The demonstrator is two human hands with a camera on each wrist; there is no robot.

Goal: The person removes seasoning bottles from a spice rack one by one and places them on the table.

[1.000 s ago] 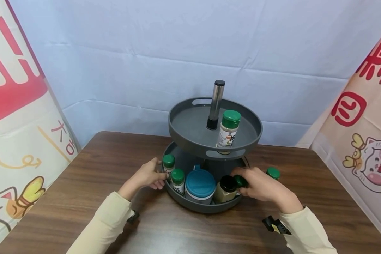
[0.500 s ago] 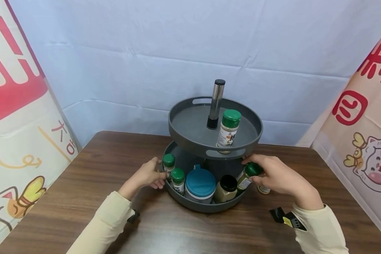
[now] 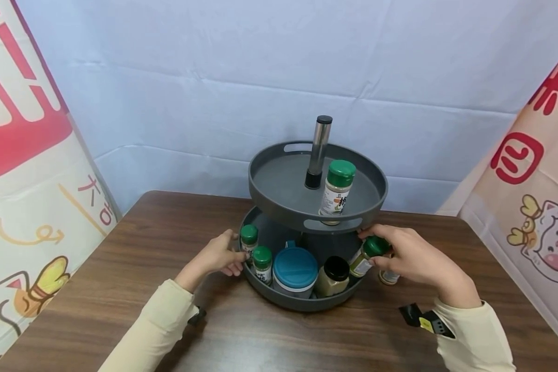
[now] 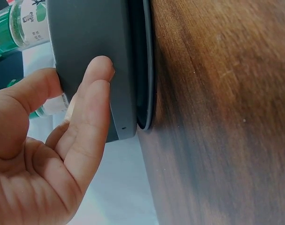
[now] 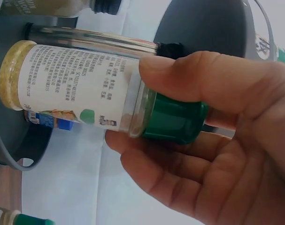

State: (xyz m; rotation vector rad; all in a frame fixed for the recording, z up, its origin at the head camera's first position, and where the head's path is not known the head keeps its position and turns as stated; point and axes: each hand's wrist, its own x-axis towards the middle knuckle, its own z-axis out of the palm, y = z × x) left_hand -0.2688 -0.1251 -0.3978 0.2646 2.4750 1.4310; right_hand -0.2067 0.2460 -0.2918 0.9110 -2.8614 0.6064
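Observation:
In the head view a grey two-tier spice rack (image 3: 279,206) stands on the table. My right hand (image 3: 411,256) pinches a green-capped seasoning jar (image 3: 360,263) near its cap; the jar tilts at the right side of the lower tray (image 3: 279,300). The right wrist view shows the jar's printed label (image 5: 72,84) and my thumb (image 5: 161,70) at its neck. At the tray's left, my left hand (image 3: 216,256) holds the rim, thumb at the edge and fingers along the outer wall (image 4: 86,28). Whether the held jar's base touches the tray is unclear.
In the lower tray stand two green-capped jars (image 3: 262,264), a blue-lidded container (image 3: 295,271) and a black-capped jar (image 3: 333,277). Another green-capped jar (image 3: 336,191) is on the upper tray. A further jar (image 3: 389,277) stands on the table, partly behind my right hand.
My right hand has moved rightward and a little up with the jar, which now tilts away from the black-capped jar. The left hand stays at the rim.

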